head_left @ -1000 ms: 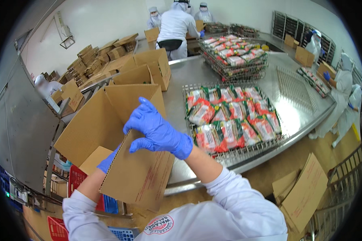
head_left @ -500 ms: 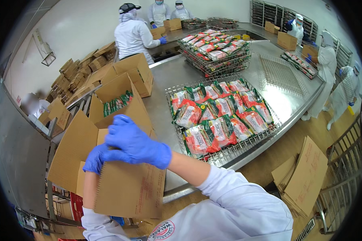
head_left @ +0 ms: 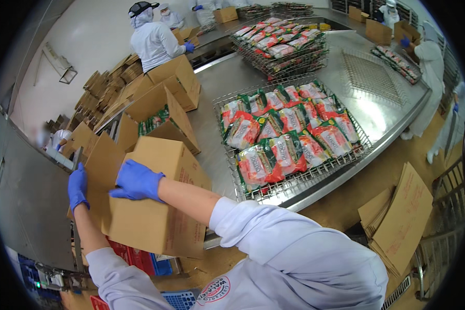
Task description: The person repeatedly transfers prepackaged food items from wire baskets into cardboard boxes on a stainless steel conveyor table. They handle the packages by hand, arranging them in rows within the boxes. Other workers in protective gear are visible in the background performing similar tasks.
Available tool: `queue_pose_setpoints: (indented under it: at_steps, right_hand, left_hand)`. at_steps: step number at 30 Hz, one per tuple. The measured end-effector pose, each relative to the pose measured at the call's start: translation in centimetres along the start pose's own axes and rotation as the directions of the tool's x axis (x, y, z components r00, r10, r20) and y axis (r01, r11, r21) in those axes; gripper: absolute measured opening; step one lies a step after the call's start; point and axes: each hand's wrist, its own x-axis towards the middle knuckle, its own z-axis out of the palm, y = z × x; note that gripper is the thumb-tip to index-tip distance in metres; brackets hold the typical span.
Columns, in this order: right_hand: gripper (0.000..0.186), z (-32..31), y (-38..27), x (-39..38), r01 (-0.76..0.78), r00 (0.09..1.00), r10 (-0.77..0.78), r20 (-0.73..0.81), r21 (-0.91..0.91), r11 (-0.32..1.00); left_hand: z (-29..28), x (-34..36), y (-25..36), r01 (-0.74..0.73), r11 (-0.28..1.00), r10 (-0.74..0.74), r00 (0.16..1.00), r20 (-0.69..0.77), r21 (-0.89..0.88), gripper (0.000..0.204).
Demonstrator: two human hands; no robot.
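Here, right hand [head_left: 137, 181] and left hand [head_left: 78, 187] press flat, fingers spread, on cardboard box [head_left: 150, 206].

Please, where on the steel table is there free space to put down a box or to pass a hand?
Bare steel shows between the open box and the wire tray of packets, and again between that tray and the stacked trays behind. The left edge is crowded: the closed box under both hands, with more boxes behind it.
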Motion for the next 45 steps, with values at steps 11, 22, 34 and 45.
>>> queue_pose_setpoints:
  at_steps: [11,22,34,45]
  right_hand:
    - [0.034,0.4,1.4,-5.3,-0.067,0.942,-0.031,0.334,0.278,0.958]
    - [0.033,0.1,1.2,-6.9,-0.208,0.781,0.091,0.618,0.121,0.971]
    - [0.040,-3.7,1.7,-10.8,-0.247,0.784,0.237,-0.574,0.061,0.967]
    - [0.071,-3.8,-2.1,-12.4,-0.131,0.798,0.592,-0.114,0.926,0.355]
  left_hand:
    - [5.9,-11.9,8.5,-0.369,0.896,0.162,0.791,0.590,0.248,0.054]
    - [13.3,-11.5,10.7,-0.668,0.728,0.680,0.733,-0.032,0.156,0.073]
    - [9.0,-9.6,7.7,-0.279,0.891,0.256,0.960,0.113,0.358,0.048]
    - [-4.1,-16.8,3.3,0.079,-0.397,0.244,0.970,-0.022,-0.914,0.044]
